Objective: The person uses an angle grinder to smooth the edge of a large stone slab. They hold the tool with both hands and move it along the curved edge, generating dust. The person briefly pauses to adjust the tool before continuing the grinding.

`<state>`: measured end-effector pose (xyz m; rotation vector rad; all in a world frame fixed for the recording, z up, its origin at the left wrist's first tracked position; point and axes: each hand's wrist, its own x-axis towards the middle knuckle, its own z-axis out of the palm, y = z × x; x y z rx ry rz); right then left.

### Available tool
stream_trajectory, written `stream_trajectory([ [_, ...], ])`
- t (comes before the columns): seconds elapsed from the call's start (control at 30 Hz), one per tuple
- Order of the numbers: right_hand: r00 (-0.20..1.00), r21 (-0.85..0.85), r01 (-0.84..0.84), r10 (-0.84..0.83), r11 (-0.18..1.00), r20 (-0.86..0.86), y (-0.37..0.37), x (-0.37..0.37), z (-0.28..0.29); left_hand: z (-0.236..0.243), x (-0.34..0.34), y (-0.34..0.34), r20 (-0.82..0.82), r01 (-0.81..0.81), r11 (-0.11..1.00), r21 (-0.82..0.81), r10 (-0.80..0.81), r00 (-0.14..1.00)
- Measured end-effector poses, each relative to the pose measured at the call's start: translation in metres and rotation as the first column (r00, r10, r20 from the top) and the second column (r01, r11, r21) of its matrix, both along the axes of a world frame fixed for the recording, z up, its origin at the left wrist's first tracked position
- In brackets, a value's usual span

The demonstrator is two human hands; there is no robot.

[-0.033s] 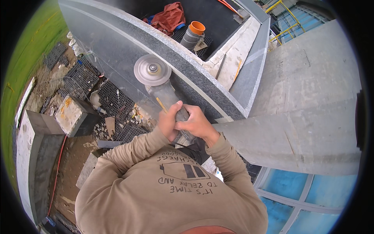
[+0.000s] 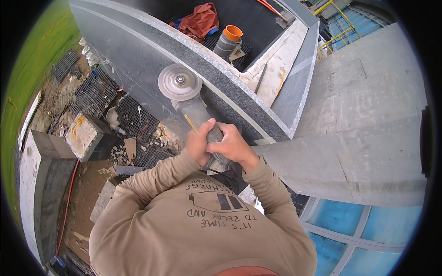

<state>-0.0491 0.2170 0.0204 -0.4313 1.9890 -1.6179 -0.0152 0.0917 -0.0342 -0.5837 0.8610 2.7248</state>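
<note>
Both my hands are wrapped round the dusty grey body of an angle grinder (image 2: 194,110), in front of my chest. My left hand (image 2: 198,143) grips it from the left, my right hand (image 2: 234,145) from the right, with the thumbs close together. A thin yellow stick-like piece (image 2: 189,122) shows just beyond my left fingers. At the grinder's far end, the round disc (image 2: 166,86) looks blurred. It lies beside the dark stone panel (image 2: 133,55) of a curved wall, over its upper part; whether it touches is unclear. Pale haze hangs around the panel.
Behind the speckled wall top (image 2: 244,94) stand a grey pipe with an orange collar (image 2: 233,33) and a red sheet (image 2: 200,22). Concrete (image 2: 359,110) rises at right, above blue panes (image 2: 338,216). Rubble, black grids (image 2: 94,94) and a concrete block (image 2: 85,138) lie at left.
</note>
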Motion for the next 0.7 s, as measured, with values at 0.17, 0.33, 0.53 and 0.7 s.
stream_trajectory([
  [0.17,1.000,0.007,-0.006,0.006,1.000,0.012,-0.006,-0.011,-0.002,-0.002,-0.012,-0.006,-0.016,0.008,1.000,0.001,-0.008,1.000],
  [0.33,1.000,0.033,-0.004,0.004,0.999,-0.024,-0.010,-0.016,-0.004,-0.002,-0.017,-0.012,-0.013,0.015,1.000,-0.001,-0.015,1.000],
  [0.53,1.000,-0.001,0.000,0.000,1.000,0.014,-0.017,-0.023,-0.001,-0.003,-0.026,-0.020,-0.014,0.027,1.000,0.011,-0.027,1.000],
  [0.7,0.999,0.033,0.003,-0.004,0.999,0.041,-0.010,-0.013,0.003,-0.002,-0.017,-0.012,0.002,0.015,1.000,0.001,-0.015,1.000],
])
